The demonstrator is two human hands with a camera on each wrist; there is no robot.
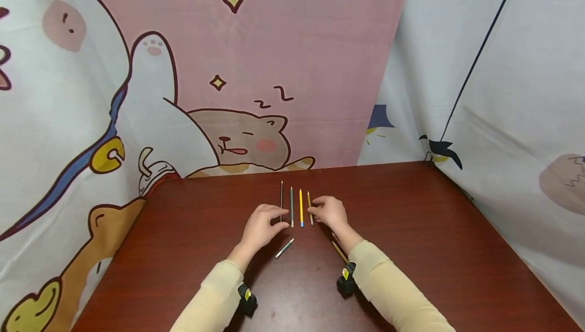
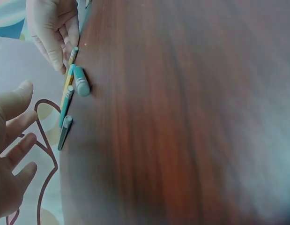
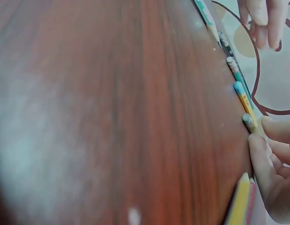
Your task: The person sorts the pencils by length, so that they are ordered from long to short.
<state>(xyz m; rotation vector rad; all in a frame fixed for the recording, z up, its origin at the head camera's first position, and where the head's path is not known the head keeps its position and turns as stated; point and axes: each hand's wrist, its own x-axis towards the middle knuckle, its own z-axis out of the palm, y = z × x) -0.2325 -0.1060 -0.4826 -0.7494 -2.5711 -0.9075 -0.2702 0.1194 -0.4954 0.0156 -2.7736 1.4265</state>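
Four pencils lie side by side, pointing away: a dark one (image 1: 281,197), a green one (image 1: 292,207), a yellow one (image 1: 301,205) with a blue end, and a gold-coloured pencil (image 1: 309,205) at the right. My right hand (image 1: 331,212) pinches the gold-coloured pencil between thumb and forefinger, near its eraser end (image 3: 248,121). Beside the dark pencil, my left hand (image 1: 264,226) hovers with thumb and fingers apart and nothing between them; the left wrist view shows those fingers (image 2: 16,154) spread. Nearer me, a shorter green-and-white pencil (image 1: 284,249) lies slanted.
Under my right wrist lie a yellow pencil (image 1: 339,252) and a reddish one (image 3: 251,199), partly hidden by the arm in the head view. The brown tabletop (image 1: 192,271) meets a cartoon-printed cloth (image 1: 320,68) at its back edge.
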